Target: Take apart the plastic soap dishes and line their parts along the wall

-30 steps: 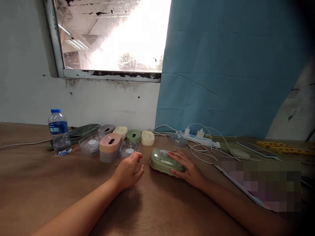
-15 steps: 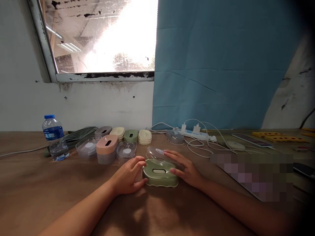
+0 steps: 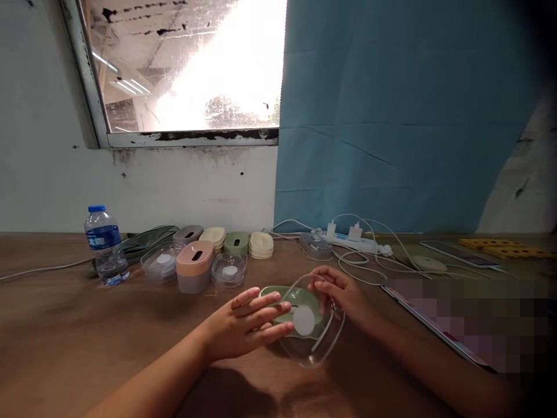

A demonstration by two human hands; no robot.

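A clear plastic cover (image 3: 319, 354) with a round white label is tilted up in front of a green oval box lid (image 3: 274, 290) on the table. My right hand (image 3: 337, 290) grips the cover by its upper right edge. My left hand (image 3: 248, 325) is spread, its fingertips close to the cover's left side; I cannot tell whether they touch it. The cover and my left fingers partly hide the green piece and its slot.
Behind stand a pink and grey box (image 3: 195, 267), clear covers (image 3: 229, 270), cream lids (image 3: 261, 245) and a water bottle (image 3: 104, 244). A grey box (image 3: 315, 247) sits near a power strip (image 3: 357, 241) and cables. A tablet (image 3: 448, 337), partly blurred out, lies at right.
The clear cover has been lifted off the green piece and tilted up by my right hand. My left hand has let go of the green piece and spread its fingers. The view has shifted slightly.
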